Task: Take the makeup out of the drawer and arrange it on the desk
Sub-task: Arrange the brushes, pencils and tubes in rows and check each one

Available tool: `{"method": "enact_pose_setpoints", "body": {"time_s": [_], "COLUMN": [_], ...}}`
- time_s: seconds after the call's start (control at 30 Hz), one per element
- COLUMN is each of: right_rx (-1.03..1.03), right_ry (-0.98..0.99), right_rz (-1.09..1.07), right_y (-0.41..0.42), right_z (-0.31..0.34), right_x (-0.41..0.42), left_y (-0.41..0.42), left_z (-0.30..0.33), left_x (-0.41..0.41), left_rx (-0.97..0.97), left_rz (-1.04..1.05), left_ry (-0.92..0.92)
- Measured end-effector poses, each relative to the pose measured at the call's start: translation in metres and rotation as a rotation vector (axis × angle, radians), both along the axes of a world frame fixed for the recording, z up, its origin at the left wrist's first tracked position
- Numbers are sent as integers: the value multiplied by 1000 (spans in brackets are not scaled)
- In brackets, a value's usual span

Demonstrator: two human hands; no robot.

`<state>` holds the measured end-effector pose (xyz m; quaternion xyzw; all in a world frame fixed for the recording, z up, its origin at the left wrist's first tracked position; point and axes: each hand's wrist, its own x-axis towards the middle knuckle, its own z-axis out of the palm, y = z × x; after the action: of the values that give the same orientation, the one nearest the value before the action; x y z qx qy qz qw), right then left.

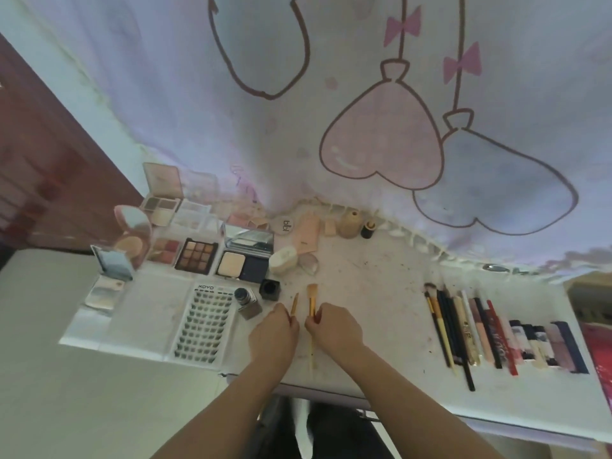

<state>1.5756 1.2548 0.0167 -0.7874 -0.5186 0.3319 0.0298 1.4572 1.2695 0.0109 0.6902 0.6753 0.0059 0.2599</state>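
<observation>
Now each hand grips a brush near the desk's front edge, about midway along: the left hand (275,329) pinches a short gold-handled brush (294,303), the right hand (331,326) a longer flat-headed gold brush (312,313) with its handle tip trailing toward that edge. To finish well, I'd lay both parallel, bristles toward the back edge, beside the row of brushes and pencils (450,329) by the right edge of the white desk (374,286), handle ends aligned, clear of the open glass bottle (246,301).
</observation>
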Motion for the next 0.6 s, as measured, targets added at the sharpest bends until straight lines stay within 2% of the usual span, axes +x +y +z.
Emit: {"method": "enact_pose_setpoints", "body": {"time_s": [0.2, 0.3, 0.47, 0.6], "right_rx": [12, 27, 84, 93], "right_ry": [-49, -30, -90, -192], "right_rz": [-23, -94, -234, -265], "right_y": [-2, -4, -23, -48], "right_z": [-7, -1, 20, 29], "right_x": [-5, 11, 98, 171], "left_y": [4, -3, -22, -33], "left_z": [0, 4, 23, 24], "left_x": [-5, -5, 58, 135], "left_rx": [-26, 35, 93, 24], "left_rz": [-19, -61, -328, -468], "left_ry": [13, -37, -162, -172]}}
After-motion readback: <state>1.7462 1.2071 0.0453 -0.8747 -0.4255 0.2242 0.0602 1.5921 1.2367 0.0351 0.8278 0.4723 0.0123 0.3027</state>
